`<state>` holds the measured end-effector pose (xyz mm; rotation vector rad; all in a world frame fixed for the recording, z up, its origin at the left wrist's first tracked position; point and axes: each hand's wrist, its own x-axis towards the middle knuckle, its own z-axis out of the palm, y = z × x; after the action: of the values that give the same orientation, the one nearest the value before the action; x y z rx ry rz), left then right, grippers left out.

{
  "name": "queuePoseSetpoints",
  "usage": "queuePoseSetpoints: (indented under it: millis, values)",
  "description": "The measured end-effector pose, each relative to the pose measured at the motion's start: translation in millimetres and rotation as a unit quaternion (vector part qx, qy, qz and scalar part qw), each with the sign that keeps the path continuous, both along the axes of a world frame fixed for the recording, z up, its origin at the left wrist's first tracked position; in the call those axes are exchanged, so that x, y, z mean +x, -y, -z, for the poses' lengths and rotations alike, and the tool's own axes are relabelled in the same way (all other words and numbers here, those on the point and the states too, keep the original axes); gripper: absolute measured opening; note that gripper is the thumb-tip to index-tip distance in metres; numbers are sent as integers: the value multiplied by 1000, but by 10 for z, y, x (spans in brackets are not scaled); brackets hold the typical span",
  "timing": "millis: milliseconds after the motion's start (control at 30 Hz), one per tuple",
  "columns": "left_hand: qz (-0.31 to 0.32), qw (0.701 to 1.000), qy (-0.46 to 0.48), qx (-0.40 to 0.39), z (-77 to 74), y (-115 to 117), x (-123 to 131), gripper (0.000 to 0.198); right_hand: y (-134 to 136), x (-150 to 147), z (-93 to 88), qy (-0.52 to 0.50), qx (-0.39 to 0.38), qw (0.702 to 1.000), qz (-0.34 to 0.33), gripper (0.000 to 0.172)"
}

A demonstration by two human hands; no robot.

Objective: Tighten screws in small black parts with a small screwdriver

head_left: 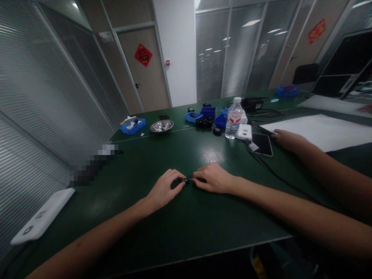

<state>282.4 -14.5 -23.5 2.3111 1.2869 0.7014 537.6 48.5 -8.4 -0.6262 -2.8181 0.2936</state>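
Note:
Over the middle of the green table, my left hand pinches a small green part between thumb and fingertips. The part is too small to tell its kind. My right hand is closed just to the right of it, with thumb and fingers pressed together. A thin light-coloured tip shows between the right fingertips and the green part. Whatever else the right hand holds is hidden by its fingers. Both hands stay low, close to the tabletop.
Farther back are a metal bowl, a blue basket, small blue bins and a water bottle. At right, a white power bank and a phone lie near another person's hand on white paper. A cable crosses the right side.

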Motion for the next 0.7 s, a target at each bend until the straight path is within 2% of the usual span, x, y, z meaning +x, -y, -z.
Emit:
queuePoseSetpoints:
  millis: [233,467,700]
  values:
    - [14,1000,5,-8,-60,15,4,22,5,11,38,-3,22,1000,5,28]
    - [27,998,40,-27,-52,2,0,20,47,-7,47,-1,23,1000,9,27]
    - [41,994,96,-13,-91,27,-12,24,65,-3,62,-40,-13,999,9,28]
